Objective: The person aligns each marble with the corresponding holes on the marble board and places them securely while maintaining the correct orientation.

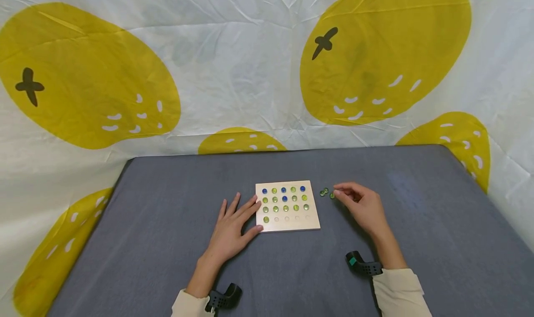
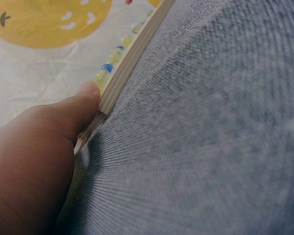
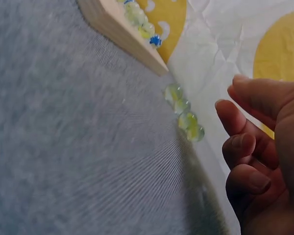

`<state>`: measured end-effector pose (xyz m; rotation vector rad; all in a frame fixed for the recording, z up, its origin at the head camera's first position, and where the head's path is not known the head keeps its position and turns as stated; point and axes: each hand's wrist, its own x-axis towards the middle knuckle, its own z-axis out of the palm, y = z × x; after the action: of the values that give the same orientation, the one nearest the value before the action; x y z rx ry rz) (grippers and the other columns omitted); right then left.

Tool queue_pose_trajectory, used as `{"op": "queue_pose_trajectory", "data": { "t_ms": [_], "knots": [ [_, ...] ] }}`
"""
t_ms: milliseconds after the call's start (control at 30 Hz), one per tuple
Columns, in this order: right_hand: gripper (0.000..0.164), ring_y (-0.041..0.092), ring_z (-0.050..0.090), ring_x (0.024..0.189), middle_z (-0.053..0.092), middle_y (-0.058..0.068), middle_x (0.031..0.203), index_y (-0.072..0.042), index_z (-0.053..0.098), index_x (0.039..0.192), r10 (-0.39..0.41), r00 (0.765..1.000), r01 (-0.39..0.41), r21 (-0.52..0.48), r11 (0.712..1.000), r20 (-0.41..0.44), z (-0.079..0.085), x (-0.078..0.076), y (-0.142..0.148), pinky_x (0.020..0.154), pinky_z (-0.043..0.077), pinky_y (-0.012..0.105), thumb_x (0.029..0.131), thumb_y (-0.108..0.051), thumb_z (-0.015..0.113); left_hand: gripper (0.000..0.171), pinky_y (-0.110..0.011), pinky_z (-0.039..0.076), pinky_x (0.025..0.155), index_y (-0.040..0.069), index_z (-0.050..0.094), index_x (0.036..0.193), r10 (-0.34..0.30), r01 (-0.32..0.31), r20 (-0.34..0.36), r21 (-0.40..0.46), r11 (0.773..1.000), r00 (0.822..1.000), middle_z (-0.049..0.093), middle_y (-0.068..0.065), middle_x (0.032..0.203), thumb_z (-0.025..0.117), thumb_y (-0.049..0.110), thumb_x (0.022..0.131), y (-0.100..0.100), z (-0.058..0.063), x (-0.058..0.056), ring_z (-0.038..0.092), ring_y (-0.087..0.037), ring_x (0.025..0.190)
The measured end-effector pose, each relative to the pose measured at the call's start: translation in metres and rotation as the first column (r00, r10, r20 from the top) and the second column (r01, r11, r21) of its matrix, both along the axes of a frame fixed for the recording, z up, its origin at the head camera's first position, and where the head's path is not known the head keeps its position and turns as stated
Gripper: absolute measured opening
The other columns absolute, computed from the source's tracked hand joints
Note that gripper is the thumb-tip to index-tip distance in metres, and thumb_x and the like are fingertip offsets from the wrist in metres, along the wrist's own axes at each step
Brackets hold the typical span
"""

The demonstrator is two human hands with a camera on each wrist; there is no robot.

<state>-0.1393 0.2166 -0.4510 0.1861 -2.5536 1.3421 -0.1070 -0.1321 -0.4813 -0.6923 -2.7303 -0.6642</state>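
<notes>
A light wooden board lies on the cloth, holding rows of green and blue glass marbles. In its front row a green marble sits at the left end, with several bare hollows beside it. My left hand lies spread at the board's left side, fingertips and thumb on its edge. Just right of the board, several loose green marbles lie close together. Over them hovers my right hand, thumb and forefinger apart and the other fingers bent. Nothing shows between its fingertips in the right wrist view.
Grey cloth covers the table under the board and marbles. Behind the table hangs a white sheet with large yellow printed shapes. Each wrist wears a black band with a camera arm.
</notes>
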Motion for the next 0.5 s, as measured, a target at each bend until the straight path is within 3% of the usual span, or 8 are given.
{"op": "queue_pose_trajectory", "data": {
  "t_ms": [233, 500],
  "knots": [
    [0.024, 0.011, 0.054, 0.068, 0.068, 0.001, 0.086, -0.012, 0.073, 0.107, 0.003, 0.999, -0.003, -0.01, 1.0, 0.043, -0.01, -0.002, 0.003, 0.056, 0.043, 0.02, 0.091, -0.029, 0.068, 0.062, -0.059, 0.008, 0.112, 0.023, 0.047, 0.144, -0.001, 0.001, -0.001, 0.0, 1.0, 1.0, 0.04, 0.003, 0.148, 0.06, 0.05, 0.09, 0.0, 0.0, 0.0, 0.021, -0.034, 0.142],
    [0.019, 0.011, 0.053, 0.065, 0.066, 0.001, 0.081, -0.01, 0.072, 0.105, -0.003, 0.999, 0.001, 0.044, 0.999, 0.045, -0.014, -0.005, 0.001, 0.055, 0.042, 0.021, 0.089, -0.021, 0.071, 0.062, -0.058, 0.008, 0.112, 0.023, 0.047, 0.144, 0.008, -0.008, 0.003, -0.001, 1.0, 1.0, 0.04, 0.003, 0.149, 0.06, 0.05, 0.09, 0.001, 0.0, -0.001, 0.02, -0.034, 0.142]
  ]
}}
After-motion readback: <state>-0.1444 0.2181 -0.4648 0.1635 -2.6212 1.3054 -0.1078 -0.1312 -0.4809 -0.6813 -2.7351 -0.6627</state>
